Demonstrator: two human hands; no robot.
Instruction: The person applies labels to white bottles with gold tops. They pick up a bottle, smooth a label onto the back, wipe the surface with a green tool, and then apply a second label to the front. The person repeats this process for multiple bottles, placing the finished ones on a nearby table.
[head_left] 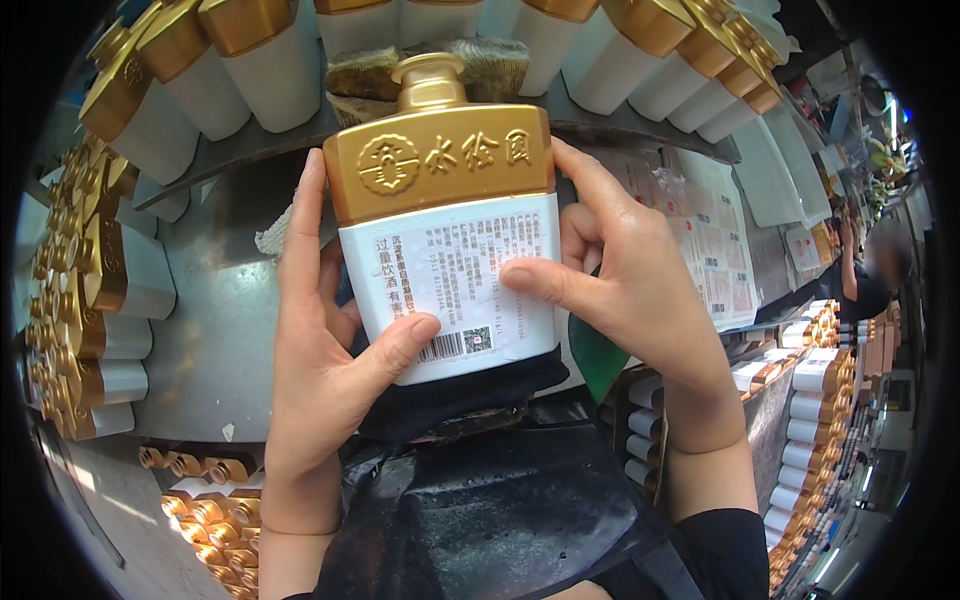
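Note:
Between my two hands is a flat white bottle (350,240) with a gold shoulder and neck, held upright and tilted slightly. My left hand (325,340) grips its left side, fingers along the edge and thumb over the lower front. From the right, my right hand (620,260) holds it, with the thumb pressed on a printed label (480,270). The label is clear, with dark print and a small square code near the bottom. Some fingers of both hands are hidden behind the bottle.
More gold-and-white bottles stand on a raised shelf (250,150) at the back, and at the left (110,270). Label sheets (715,260) lie on the grey table (225,330). White bins (780,165) stand right. Bottle rows (800,450) fill the lower right; another person (870,290) is beyond.

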